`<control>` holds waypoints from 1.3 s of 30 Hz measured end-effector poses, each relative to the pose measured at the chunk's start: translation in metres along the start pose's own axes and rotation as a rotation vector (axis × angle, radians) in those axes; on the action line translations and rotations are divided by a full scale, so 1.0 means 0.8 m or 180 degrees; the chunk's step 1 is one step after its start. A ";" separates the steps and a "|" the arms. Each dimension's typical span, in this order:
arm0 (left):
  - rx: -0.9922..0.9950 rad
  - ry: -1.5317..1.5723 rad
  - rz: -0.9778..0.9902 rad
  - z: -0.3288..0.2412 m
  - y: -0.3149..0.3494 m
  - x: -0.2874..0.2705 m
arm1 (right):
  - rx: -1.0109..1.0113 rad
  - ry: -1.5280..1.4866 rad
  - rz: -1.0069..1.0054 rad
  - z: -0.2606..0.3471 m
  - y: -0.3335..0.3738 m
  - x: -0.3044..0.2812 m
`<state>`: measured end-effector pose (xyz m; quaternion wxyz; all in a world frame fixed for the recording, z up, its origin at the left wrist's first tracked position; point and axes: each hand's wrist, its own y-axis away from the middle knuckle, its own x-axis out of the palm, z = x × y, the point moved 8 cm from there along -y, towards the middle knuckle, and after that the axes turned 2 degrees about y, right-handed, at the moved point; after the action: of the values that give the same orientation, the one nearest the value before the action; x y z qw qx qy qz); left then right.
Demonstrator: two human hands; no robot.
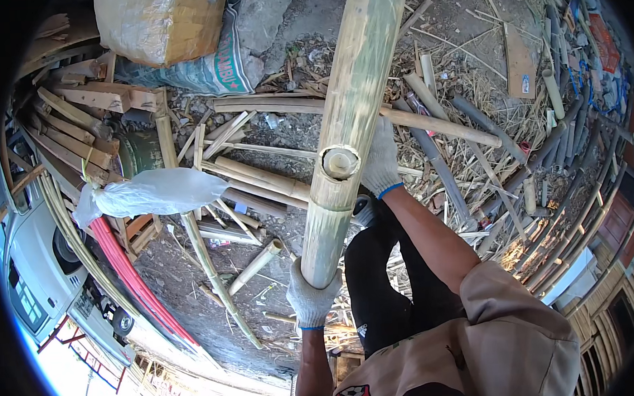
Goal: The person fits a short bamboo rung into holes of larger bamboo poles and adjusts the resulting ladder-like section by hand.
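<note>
A thick pale-green bamboo pole runs from the top edge down toward me, tilted slightly. A round hole is cut in its upper side, just above a node, with a paler ring showing inside. My left hand, in a grey knit glove with a blue cuff, is closed around the pole's near end. My right hand, gloved the same way, is against the right side of the pole beside the hole. Its fingers are mostly hidden behind the bamboo.
Bamboo offcuts, sticks and shavings litter the ground around my feet. Wooden boards are stacked at the left, near a plastic bag. A taped bundle lies at the top left. A white vehicle stands at the far left.
</note>
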<state>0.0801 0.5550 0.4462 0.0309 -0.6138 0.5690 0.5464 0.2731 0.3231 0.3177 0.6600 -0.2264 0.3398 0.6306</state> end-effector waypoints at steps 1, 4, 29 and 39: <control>-0.0017 -0.0091 -0.0074 0.017 0.004 -0.010 | 0.0460 0.0091 -0.0162 0.022 0.038 -0.022; -0.0057 -0.0019 0.0042 0.007 -0.002 -0.002 | -0.1597 0.0264 0.2606 0.049 0.183 0.090; 0.0165 0.0132 -0.0108 0.033 -0.026 -0.017 | 0.1745 0.0498 0.1546 -0.169 0.272 -0.085; 0.0331 0.0228 -0.0393 0.017 -0.013 -0.024 | 0.1554 0.1487 0.1497 -0.371 0.191 -0.126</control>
<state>0.0838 0.5804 0.4483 0.0760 -0.6645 0.5583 0.4908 0.0769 0.0545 0.2133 0.4373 -0.1163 0.6626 0.5968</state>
